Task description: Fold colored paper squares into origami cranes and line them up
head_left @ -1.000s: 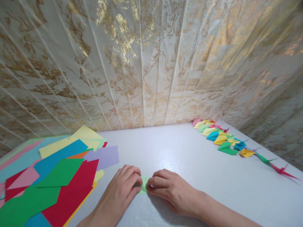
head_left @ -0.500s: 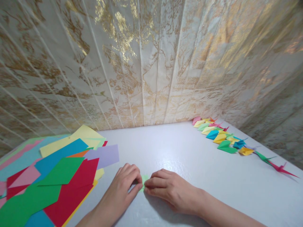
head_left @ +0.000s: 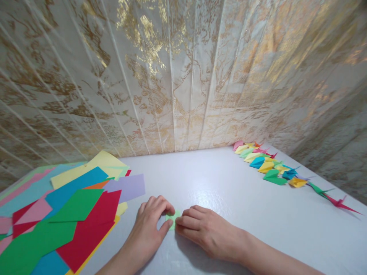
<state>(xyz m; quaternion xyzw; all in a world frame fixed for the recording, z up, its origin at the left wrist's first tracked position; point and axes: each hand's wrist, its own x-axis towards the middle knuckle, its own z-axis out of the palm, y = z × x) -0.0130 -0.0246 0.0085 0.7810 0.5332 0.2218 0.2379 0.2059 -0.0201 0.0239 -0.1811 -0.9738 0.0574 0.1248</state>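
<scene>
A small light green piece of folded paper (head_left: 170, 221) lies flat on the white table between my hands. My left hand (head_left: 151, 223) is at its left side, thumb and index finger apart, their tips resting at the paper. The fingers of my right hand (head_left: 205, 229) are drawn together on the paper's right edge and cover that part of it. How many layers the paper has, I cannot tell.
On the left, a spread of coloured paper sheets (head_left: 94, 214) covers the table (head_left: 183, 179), with a lilac sheet (head_left: 133, 188) nearest the middle. Rows of folded paper cranes (head_left: 291, 174) run along the right edge. A gold-patterned curtain (head_left: 172, 95) hangs behind.
My left thumb and index finger have spread apart, uncovering more of the light green paper. My right hand has stayed nearly in place at the paper's right edge.
</scene>
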